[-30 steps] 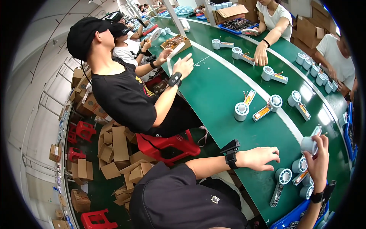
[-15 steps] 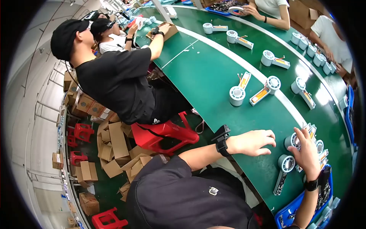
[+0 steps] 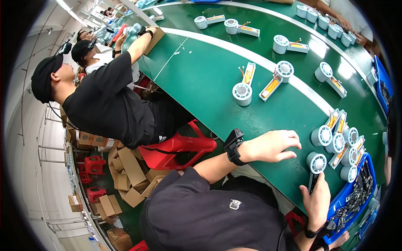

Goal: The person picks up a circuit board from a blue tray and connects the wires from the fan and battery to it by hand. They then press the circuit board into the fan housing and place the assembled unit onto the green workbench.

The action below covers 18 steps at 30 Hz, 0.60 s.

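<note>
My left hand [image 3: 272, 146] hovers over the green table, fingers stretched out and slightly bent, with nothing in it. At the table's near right, my right hand [image 3: 317, 201] has its thumb and index finger on either side of the dark handle of a light-blue handheld fan [image 3: 316, 162]. The fan's round head points away from me, and my hand hides the handle's lower end. Just beyond it lies a cluster of similar fans [image 3: 335, 143], several with open handles showing orange-yellow insides.
A blue tray [image 3: 368, 167] of small dark parts stands right of my right hand. Two open fans [image 3: 242, 93] lie farther along the table [image 3: 201, 79]; more sit beyond the pale dividing strip. A co-worker [image 3: 109, 96] sits at left on a red stool [image 3: 180, 146], near cardboard boxes [image 3: 130, 167].
My right hand has moved from the fan cluster back toward me, onto the nearest fan's handle. My left hand stays stretched out over the table. The whole view has shifted somewhat.
</note>
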### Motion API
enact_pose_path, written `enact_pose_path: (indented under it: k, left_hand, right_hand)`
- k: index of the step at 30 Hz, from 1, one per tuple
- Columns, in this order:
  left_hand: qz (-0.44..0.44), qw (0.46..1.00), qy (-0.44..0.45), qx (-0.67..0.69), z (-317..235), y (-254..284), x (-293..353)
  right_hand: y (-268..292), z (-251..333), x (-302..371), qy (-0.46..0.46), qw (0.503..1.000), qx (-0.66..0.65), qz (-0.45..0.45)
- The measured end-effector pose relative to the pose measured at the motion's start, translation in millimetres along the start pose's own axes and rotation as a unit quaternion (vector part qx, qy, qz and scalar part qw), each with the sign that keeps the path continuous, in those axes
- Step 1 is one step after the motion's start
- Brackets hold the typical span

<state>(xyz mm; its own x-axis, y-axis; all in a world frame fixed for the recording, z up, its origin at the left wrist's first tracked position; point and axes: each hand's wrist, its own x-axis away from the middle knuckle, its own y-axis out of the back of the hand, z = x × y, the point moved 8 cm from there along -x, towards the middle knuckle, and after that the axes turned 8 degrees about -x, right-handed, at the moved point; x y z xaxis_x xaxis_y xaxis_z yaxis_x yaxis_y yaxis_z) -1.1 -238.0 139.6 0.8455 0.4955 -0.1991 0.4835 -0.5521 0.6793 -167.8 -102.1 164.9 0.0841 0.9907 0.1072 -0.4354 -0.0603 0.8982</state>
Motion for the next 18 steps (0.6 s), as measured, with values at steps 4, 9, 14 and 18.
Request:
enact_pose_path:
  k: [4, 9, 14, 18]
  left_hand:
    - [0.025, 1.000, -0.010, 0.005, -2, -16, -6]
    - [0.038, 0.997, -0.027, 0.055, -20, -29, -10]
    - [0.075, 0.993, 0.030, 0.088, -30, -49, -4]
    - [0.123, 0.986, 0.041, 0.106, -38, -63, 7]
  right_hand:
    - [-29, -15, 10, -0.089, 0.989, -0.092, -0.068]
    - [-37, 11, 13, -0.144, 0.954, -0.222, -0.141]
    - [-7, 1, 15, -0.115, 0.957, -0.266, -0.010]
    - [60, -59, 47, -0.148, 0.950, -0.205, -0.184]
